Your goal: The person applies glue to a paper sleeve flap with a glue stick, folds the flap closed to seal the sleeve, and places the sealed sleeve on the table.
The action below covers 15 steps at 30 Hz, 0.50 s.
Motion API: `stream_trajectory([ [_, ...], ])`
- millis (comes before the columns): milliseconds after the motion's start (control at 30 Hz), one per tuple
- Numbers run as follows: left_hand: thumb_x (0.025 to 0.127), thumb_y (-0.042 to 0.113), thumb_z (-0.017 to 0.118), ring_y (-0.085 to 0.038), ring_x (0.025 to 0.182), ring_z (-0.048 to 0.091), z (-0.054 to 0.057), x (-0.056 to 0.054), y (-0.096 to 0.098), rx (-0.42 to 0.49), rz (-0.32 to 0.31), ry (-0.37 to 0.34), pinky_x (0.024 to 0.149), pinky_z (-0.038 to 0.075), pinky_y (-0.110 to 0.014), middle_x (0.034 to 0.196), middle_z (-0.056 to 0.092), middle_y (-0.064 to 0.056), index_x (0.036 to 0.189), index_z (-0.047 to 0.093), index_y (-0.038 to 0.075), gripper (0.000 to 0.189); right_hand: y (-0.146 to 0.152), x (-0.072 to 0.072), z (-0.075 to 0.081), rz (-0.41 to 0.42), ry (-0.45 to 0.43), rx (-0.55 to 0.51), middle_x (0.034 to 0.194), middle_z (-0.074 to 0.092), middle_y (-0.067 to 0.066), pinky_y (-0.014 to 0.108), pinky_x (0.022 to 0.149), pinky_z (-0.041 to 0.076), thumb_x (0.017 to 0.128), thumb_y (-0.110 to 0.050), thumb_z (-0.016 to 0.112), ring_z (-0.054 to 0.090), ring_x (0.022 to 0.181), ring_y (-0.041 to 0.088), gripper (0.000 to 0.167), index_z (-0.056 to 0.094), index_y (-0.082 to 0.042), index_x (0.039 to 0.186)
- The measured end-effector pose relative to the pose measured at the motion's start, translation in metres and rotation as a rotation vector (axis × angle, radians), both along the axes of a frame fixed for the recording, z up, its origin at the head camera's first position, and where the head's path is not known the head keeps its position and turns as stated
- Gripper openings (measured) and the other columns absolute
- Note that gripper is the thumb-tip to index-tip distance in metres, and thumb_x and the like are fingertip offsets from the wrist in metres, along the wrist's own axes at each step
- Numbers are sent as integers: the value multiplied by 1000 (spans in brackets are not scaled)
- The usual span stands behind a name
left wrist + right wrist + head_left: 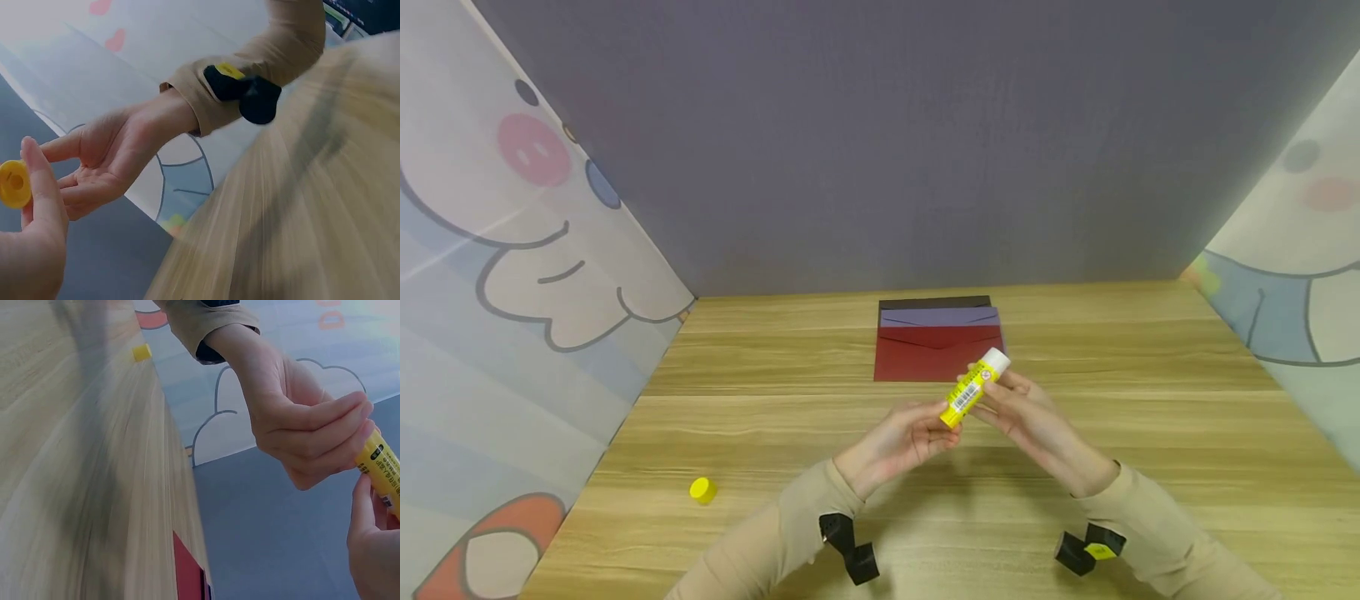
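A yellow glue stick point(967, 393) with a white upper end is held tilted above the table, printed label and barcode facing up. My left hand point(910, 442) pinches its lower end between thumb and fingers; the round yellow base point(15, 184) shows in the left wrist view. Higher up the barrel, my right hand point(1037, 425) grips it between thumb and fingers. In the right wrist view both hands meet on the yellow barrel point(381, 469), which runs out of the frame. A yellow cap point(703, 490) lies apart on the table to the left.
Behind the hands lie overlapping envelopes: a red one point(917, 358) in front, a purple one point(940, 316) and a black one point(936, 302) further back. A grey panel point(910, 150) stands along the wooden table's point(760, 417) far edge, with cartoon-printed sheets at both sides.
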<state>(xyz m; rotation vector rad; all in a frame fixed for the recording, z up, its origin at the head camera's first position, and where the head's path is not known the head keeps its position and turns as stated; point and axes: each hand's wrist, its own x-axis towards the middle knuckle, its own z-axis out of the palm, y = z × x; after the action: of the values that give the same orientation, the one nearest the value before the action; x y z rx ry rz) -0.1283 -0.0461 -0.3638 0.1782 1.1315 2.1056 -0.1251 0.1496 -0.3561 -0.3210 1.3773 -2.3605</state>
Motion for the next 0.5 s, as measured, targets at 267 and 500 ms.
stream_trajectory([
  [267,89,20,52,-16,75,62,-1,1,-9,-264,28,269,76,51,-34,88,64,-8,108,51,-7,33,2,-1,5,-112,13,151,105,58,-3,28,89,43,91,-11,49,55,100,13,19,55,-10,109],
  [500,88,12,52,-35,80,60,8,9,-43,-570,43,572,73,50,-43,92,63,-18,106,52,-8,27,9,0,8,-182,28,164,100,60,-4,25,84,47,87,-6,53,58,92,11,19,62,-19,97],
])
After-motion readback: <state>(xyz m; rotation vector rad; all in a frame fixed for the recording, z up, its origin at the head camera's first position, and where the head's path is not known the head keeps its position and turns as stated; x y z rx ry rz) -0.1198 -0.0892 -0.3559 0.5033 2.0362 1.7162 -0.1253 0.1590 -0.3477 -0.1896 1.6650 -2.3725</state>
